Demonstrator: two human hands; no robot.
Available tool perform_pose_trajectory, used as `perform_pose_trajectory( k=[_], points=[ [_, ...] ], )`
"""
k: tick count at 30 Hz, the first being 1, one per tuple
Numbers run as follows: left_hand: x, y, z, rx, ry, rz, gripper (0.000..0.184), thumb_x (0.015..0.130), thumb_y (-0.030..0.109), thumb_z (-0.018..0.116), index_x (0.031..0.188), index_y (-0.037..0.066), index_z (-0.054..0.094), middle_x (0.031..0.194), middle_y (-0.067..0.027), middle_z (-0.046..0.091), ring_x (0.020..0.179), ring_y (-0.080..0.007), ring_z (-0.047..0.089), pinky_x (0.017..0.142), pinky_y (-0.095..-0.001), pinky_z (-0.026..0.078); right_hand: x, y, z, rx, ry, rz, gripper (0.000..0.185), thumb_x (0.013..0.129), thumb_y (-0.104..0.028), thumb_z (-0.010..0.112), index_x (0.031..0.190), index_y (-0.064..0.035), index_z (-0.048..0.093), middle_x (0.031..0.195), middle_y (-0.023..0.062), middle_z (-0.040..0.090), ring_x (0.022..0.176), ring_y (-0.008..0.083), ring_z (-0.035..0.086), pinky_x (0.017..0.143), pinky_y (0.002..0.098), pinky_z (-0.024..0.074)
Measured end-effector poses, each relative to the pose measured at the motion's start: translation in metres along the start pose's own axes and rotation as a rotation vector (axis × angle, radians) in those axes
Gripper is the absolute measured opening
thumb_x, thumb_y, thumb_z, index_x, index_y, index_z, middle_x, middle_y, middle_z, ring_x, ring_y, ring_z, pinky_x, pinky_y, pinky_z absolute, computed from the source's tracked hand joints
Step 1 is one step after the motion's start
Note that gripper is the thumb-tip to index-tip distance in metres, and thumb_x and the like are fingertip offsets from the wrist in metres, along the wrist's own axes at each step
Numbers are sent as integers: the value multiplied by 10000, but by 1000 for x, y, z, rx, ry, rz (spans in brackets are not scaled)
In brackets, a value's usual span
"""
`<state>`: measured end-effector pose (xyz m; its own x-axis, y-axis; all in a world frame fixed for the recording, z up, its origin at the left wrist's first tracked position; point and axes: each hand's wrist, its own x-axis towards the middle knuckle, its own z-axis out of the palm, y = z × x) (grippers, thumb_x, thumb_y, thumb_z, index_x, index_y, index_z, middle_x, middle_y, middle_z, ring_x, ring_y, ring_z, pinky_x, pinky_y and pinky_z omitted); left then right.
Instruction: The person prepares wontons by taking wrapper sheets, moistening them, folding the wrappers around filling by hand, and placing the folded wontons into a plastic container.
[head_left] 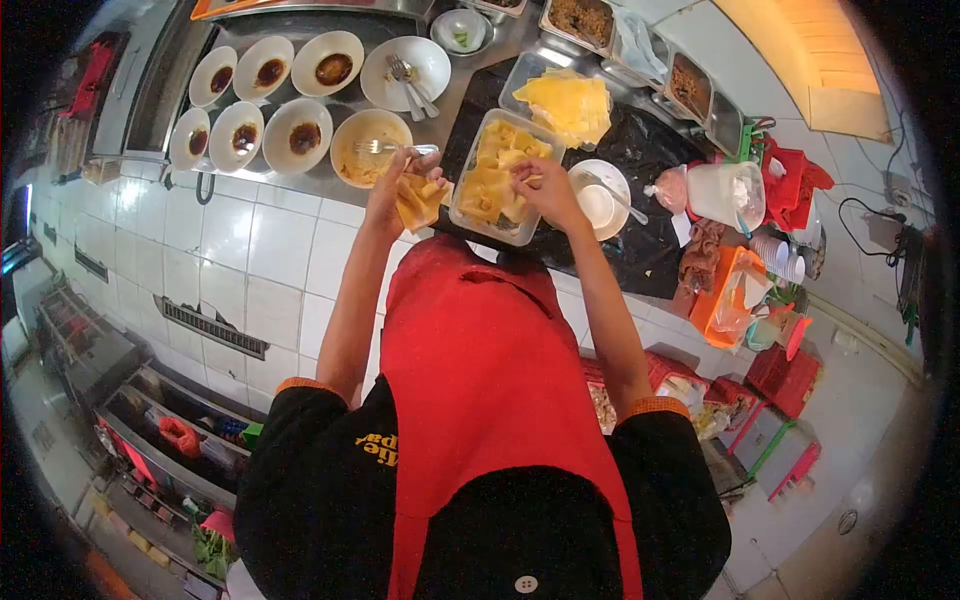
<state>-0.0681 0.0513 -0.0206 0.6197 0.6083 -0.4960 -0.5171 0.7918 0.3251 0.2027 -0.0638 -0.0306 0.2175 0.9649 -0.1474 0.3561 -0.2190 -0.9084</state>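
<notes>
My left hand (392, 195) holds folded yellow wrappers (420, 200) just left of a clear plastic container (520, 233). Folded yellow dumplings (488, 190) lie in that container. Over its right side is my right hand (545, 188), fingers bent together at the dumplings; whether something is between the fingertips is too small to tell. Behind the container, a stack of flat yellow sheets (565, 103) rests on another tray. A bowl of orange-brown filling (350, 160) with a fork (375, 147) across it stands beside my left hand.
Several white bowls with dark sauce (290, 138) stand at the left; a bowl with spoons (432, 62) is behind. Right of the container sit a small white bowl (597, 207) on a plate, a white tub (718, 193) and an orange basket (722, 300). Metal trays (690, 85) hold brown food.
</notes>
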Motion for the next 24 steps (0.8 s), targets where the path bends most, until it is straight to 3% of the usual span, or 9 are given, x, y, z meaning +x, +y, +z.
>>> perform_pose_trajectory(
  k=[1, 3, 4, 6, 9, 16, 18, 22, 24],
  points=[
    [4, -2, -7, 1, -6, 2, 356, 1015, 447, 584, 1125, 109, 565, 1136, -114, 677, 880, -243, 630, 844, -420, 563, 4, 9, 6, -2, 3, -4, 170, 830, -40, 696, 994, 3, 675, 794, 124, 690, 740, 207, 691, 693, 343, 557],
    [12, -7, -17, -8, -72, -27, 345, 1034, 409, 560, 1185, 99, 545, 1304, -198, 617, 1033, -317, 662, 933, -476, 562, 8, 27, 15, -220, 61, 94, 185, 851, -42, 666, 1030, 1, 662, 855, 167, 705, 800, 294, 709, 723, 390, 562],
    [9, -7, -9, -9, -74, -25, 345, 1034, 409, 560, 1185, 99, 545, 1304, -198, 617, 1033, -317, 662, 933, -476, 562, 7, 33, 17, -222, 61, 91, 185, 851, -42, 666, 1030, 1, 662, 855, 167, 705, 800, 294, 709, 723, 390, 562],
    [4, -13, 5, 24, -86, -13, 368, 1032, 427, 553, 1198, 98, 549, 1375, -221, 570, 1158, -391, 633, 966, -499, 551, 5, 36, 20, -365, 149, -32, 202, 862, -44, 643, 1060, -8, 650, 929, 217, 703, 867, 379, 699, 753, 451, 564],
    [7, -22, 11, 36, -125, 13, 411, 1026, 449, 553, 1231, 93, 536, 1407, -234, 537, 1238, -457, 583, 1001, -541, 528, -2, 28, 21, -497, 145, -9, 196, 863, -54, 629, 1053, -11, 647, 963, 250, 691, 893, 440, 673, 780, 505, 547],
    [10, -30, 19, 178, -191, 6, 449, 1034, 455, 527, 1271, 75, 505, 1432, -230, 517, 1277, -480, 547, 1051, -600, 479, -1, 17, 13, -654, 233, -53, 182, 856, -83, 662, 1035, -49, 662, 951, 203, 675, 927, 417, 647, 825, 493, 523],
    [11, -32, 21, 144, -204, 14, 446, 1050, 438, 493, 1304, 71, 493, 1465, -224, 487, 1331, -467, 501, 1076, -602, 458, -3, 12, 7, -544, 366, -249, 173, 843, -93, 684, 1013, -64, 669, 943, 183, 662, 926, 405, 633, 823, 482, 513],
    [14, -33, 22, 129, -217, -7, 466, 1067, 430, 442, 1352, 62, 465, 1507, -204, 444, 1393, -445, 434, 1108, -601, 428, -14, 2, 12, -602, 450, -182, 168, 845, -93, 705, 1003, -51, 665, 945, 178, 665, 914, 403, 637, 806, 477, 517],
    [15, -35, 24, 47, -259, -13, 455, 1086, 404, 392, 1397, 85, 481, 1552, -186, 410, 1420, -424, 406, 1149, -565, 395, -20, 4, 27, -374, 418, -198, 222, 827, -31, 727, 1048, -22, 703, 953, 152, 714, 856, 333, 692, 753, 377, 548]
  ],
)
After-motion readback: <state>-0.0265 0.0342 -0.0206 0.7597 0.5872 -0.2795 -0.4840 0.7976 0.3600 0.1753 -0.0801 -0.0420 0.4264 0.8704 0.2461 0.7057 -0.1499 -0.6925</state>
